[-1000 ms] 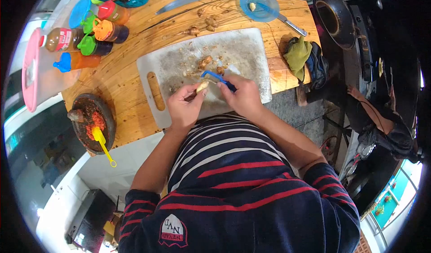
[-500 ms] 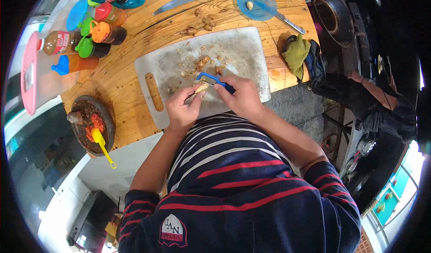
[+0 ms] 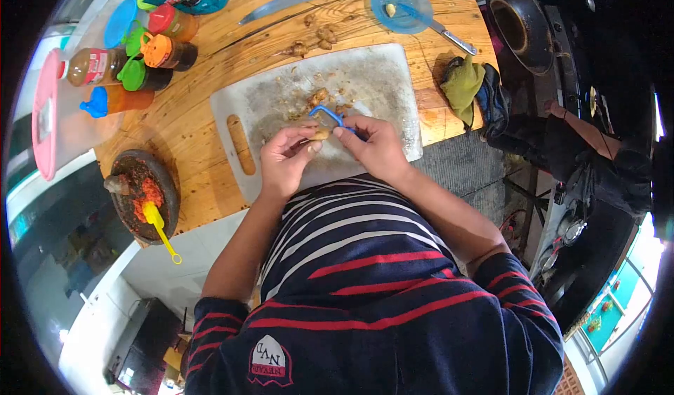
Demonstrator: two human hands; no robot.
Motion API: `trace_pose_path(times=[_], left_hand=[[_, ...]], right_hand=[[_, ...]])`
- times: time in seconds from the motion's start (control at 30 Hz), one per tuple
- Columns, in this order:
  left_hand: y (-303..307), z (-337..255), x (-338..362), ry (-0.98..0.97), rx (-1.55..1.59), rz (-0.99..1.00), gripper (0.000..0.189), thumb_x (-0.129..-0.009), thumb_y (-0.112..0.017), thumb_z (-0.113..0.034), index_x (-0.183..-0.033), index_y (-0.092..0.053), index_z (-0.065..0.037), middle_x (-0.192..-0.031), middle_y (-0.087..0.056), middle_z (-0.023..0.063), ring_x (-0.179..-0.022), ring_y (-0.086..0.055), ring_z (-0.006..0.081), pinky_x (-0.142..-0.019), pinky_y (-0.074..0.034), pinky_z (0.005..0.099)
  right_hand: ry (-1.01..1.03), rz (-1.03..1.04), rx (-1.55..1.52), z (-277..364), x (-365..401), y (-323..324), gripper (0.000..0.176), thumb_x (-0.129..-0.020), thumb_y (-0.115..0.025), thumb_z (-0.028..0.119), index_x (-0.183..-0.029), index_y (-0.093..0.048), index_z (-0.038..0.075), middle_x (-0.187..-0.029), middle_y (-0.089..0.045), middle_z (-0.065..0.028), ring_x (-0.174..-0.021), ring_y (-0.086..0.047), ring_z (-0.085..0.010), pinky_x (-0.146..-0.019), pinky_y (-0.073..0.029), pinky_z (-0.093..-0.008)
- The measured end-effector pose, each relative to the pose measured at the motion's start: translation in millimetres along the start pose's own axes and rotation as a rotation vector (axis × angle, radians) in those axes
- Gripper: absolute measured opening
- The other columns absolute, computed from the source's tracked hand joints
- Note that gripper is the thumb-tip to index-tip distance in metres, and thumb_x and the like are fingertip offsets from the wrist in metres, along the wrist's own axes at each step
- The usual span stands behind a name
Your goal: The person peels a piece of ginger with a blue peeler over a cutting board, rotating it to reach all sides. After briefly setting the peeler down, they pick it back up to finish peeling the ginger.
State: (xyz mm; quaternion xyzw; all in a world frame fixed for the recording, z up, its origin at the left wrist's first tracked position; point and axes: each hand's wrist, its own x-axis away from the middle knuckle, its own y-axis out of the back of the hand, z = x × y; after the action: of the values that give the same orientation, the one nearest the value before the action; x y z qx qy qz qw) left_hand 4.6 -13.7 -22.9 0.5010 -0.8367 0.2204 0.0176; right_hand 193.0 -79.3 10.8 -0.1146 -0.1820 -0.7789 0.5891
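My left hand [image 3: 283, 165] pinches a small, pale, partly peeled piece of ginger-like root [image 3: 321, 135] between thumb and fingers. A blue peeler [image 3: 326, 109] is in my right hand [image 3: 377, 148], its head just above the root. Both hands are over the near part of a worn white cutting board [image 3: 385, 76]. Brown peelings [image 3: 318, 97] and scraps lie on the board just beyond the peeler. Farther off, several unpeeled knobbly roots [image 3: 326, 36] rest on the wooden table [image 3: 210, 65].
A large knife [image 3: 284, 3] and a blue bowl [image 3: 400, 16] with a small knife across it lie at the back. Sauce bottles [image 3: 168, 51] stand left, above a stone mortar [image 3: 128, 212] with red paste. At right, near a wok [image 3: 519, 27], is another person's arm [image 3: 590, 132].
My left fingers have shifted their hold on the root, which now lies more level. The peeler has tilted slightly. The other person's arm has moved a little.
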Motion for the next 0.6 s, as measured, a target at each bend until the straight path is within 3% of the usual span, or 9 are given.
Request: trace_pose_path(times=[0.13, 0.2, 0.33, 0.43, 0.53, 0.6], left_hand=[[2.0, -3.8, -6.5, 0.041, 0.042, -0.027, 0.027, -0.088, -0.07, 0.009, -0.113, -0.065, 0.001, -0.118, -0.068, 0.0122, -0.104, -0.067, 0.0191, -0.093, -0.055, 0.0325], [-9.1, -10.9, -7.7, 0.092, 0.263, -0.118, 0.032, -0.09, -0.067, 0.008, -0.121, -0.063, 0.0, -0.119, -0.067, 0.0131, -0.104, -0.067, 0.0219, -0.094, -0.057, 0.0372], [-6.6, -4.7, -4.8, 0.173, 0.335, -0.109, 0.038, -0.092, -0.065, 0.007, -0.128, -0.06, -0.001, -0.121, -0.066, 0.0143, -0.108, -0.066, 0.0238, -0.095, -0.058, 0.0407], [-11.9, -9.8, -5.8, 0.263, 0.432, -0.113, 0.039, -0.092, -0.065, 0.007, -0.13, -0.059, -0.002, -0.121, -0.065, 0.0144, -0.109, -0.065, 0.0236, -0.094, -0.058, 0.0405], [-16.1, -13.2, -6.1, 0.214, 0.428, -0.204, 0.038, -0.093, -0.064, 0.006, -0.13, -0.058, -0.001, -0.12, -0.065, 0.0149, -0.108, -0.066, 0.0239, -0.093, -0.059, 0.04], [-14.4, -12.4, -8.5, 0.258, 0.37, -0.242, 0.042, -0.094, -0.065, 0.003, -0.134, -0.055, 0.001, -0.118, -0.066, 0.0151, -0.104, -0.068, 0.0245, -0.09, -0.06, 0.0389]], right_hand=[[0.092, 0.012, 0.056, 2.8, 1.8, -5.7, 0.021, -0.092, -0.073, 0.019, -0.098, -0.074, -0.001, -0.07, -0.065, -0.0055, -0.065, -0.053, -0.0084, -0.058, -0.046, -0.0288], [0.038, 0.027, -0.047, 1.0, 1.7, -8.1, 0.021, -0.093, -0.073, 0.02, -0.098, -0.074, -0.001, -0.07, -0.064, -0.0024, -0.065, -0.052, -0.0072, -0.058, -0.045, -0.0278], [-0.043, 0.061, -0.142, -3.3, -1.4, -8.3, 0.02, -0.093, -0.072, 0.02, -0.098, -0.075, 0.001, -0.071, -0.064, -0.0009, -0.066, -0.051, -0.0061, -0.058, -0.044, -0.0268], [-0.011, 0.058, -0.115, -5.5, -3.2, -7.1, 0.015, -0.097, -0.07, 0.017, -0.102, -0.071, 0.002, -0.07, -0.058, 0.0054, -0.057, -0.049, -0.0025, -0.05, -0.038, -0.0208], [-0.003, -0.007, -0.086, -1.4, -1.7, -4.6, 0.016, -0.096, -0.071, 0.017, -0.101, -0.071, 0.001, -0.07, -0.059, 0.0052, -0.058, -0.048, -0.0026, -0.051, -0.038, -0.0216], [0.12, -0.069, 0.136, 5.9, 1.8, -2.5, 0.021, -0.092, -0.073, 0.02, -0.098, -0.073, 0.001, -0.067, -0.064, -0.008, -0.059, -0.055, -0.0117, -0.056, -0.046, -0.0301]])
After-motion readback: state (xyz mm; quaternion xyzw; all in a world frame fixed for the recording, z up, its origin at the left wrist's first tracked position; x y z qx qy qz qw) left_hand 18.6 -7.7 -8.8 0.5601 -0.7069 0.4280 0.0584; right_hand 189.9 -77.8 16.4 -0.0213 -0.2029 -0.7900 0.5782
